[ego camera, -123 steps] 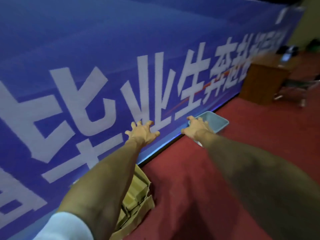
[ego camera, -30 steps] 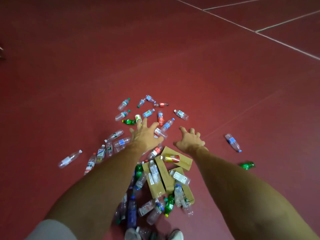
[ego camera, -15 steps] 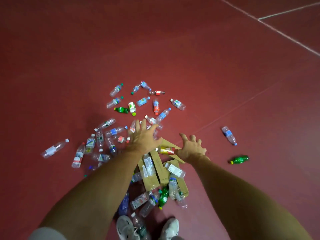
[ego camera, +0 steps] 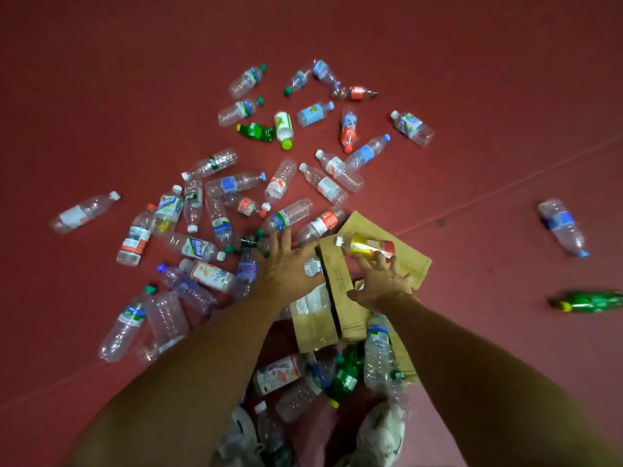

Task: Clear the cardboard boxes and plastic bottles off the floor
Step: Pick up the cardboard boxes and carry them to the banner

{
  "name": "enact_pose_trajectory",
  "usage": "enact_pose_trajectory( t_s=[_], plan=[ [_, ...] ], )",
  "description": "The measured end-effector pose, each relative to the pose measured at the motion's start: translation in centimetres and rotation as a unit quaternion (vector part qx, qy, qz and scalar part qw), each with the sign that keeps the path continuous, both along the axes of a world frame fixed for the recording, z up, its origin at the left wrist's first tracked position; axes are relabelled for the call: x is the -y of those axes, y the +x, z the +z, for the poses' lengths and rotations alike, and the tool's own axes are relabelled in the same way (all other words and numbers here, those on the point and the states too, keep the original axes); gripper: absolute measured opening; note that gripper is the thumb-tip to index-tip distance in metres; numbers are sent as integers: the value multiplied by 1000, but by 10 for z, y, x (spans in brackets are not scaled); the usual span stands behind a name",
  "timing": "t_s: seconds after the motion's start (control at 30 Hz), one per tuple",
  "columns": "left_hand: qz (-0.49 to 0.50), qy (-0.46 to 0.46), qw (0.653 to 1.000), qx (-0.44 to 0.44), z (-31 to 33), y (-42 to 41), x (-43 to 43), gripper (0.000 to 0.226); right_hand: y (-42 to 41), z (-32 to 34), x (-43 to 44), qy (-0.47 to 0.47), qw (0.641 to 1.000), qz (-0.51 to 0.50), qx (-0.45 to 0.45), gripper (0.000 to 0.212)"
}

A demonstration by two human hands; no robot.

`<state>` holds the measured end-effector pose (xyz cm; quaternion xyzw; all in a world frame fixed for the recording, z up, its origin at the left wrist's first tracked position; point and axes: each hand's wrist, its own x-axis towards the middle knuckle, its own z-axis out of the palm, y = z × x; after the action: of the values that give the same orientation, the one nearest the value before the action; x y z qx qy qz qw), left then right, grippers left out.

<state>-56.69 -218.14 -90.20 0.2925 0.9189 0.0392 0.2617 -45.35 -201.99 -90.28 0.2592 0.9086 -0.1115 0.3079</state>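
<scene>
Several empty plastic bottles lie scattered over the red floor [ego camera: 135,79], mostly clear ones, with a few green and red-labelled among them. Flattened cardboard boxes [ego camera: 340,284] lie in the heap's middle, with a yellow and red bottle [ego camera: 365,246] on top. My left hand [ego camera: 286,267] reaches out with spread fingers over the boxes' left edge and holds nothing. My right hand [ego camera: 382,281] hovers with spread fingers over the cardboard, just below the yellow bottle. Whether either hand touches anything I cannot tell.
A clear bottle with a blue label [ego camera: 561,227] and a green bottle [ego camera: 588,301] lie apart at the right. Another clear bottle [ego camera: 82,212] lies off to the left. My two white shoes [ego camera: 381,436] stand among bottles at the bottom edge.
The view swung from a blue banner wall down to the floor heap. Over the last second both hands moved lower and closer to the cardboard, and the heap looms larger.
</scene>
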Motion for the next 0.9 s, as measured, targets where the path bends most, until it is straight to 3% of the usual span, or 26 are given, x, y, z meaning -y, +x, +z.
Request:
enact_pose_trajectory(
  t_s=[0.2,0.37,0.53,0.8,0.9],
  plan=[
    [-19,-15,999,-22,-167,-1,-2,81,-5,-155,-17,21,998,51,-5,100],
    [-32,-16,999,-41,-250,-1,-15,85,-6,-237,-31,22,997,71,-33,107],
    [-42,14,998,-52,-278,-1,-27,81,-2,-265,-37,21,998,52,-43,109],
    [-18,23,997,-77,-265,-2,-16,40,-12,-259,-30,-9,998,48,-40,101],
    [7,55,996,-74,-267,-5,-2,41,-14,-259,-34,-27,998,43,-34,100]
  ],
)
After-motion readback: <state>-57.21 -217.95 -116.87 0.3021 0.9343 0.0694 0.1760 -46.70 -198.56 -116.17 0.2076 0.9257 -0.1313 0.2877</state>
